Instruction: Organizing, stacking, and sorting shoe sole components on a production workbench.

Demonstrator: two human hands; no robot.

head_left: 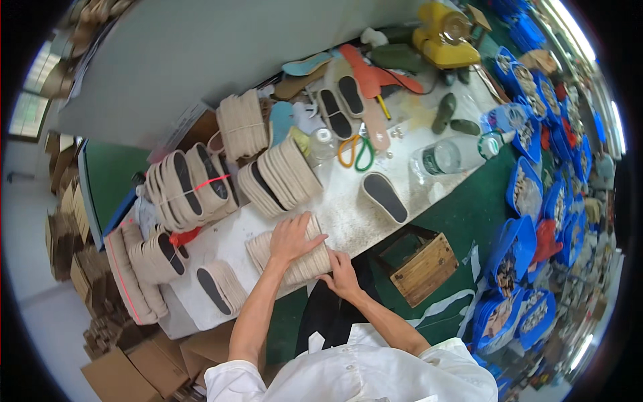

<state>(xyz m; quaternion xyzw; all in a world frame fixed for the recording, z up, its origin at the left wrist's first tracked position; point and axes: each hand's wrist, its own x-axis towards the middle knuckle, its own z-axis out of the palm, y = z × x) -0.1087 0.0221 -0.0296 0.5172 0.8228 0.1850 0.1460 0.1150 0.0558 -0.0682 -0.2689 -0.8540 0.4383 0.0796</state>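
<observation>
A row of beige braided-rope shoe soles (pixel 305 264) rests near the front edge of the white table, pressed together into a stack. Across its top lies my left hand (pixel 290 240), the fingers bent over the far side and the thumb stretched to the right. At the stack's right end, my right hand (pixel 343 276) grips the outer soles with thumb and fingers. Just beyond stands a taller bundle of rope soles (pixel 281 177). A smaller stack with a dark-faced sole (pixel 221 288) is to the left. One single dark-faced sole (pixel 385 197) lies flat on the right.
Tied sole bundles (pixel 191 184) crowd the table's left side. Scissors (pixel 355 153), a clear jar (pixel 322 144), a large plastic bottle (pixel 445 157) and a yellow machine (pixel 447 37) are farther back. A wooden stool (pixel 422 268) stands beside the table; blue bins (pixel 512 251) line the right.
</observation>
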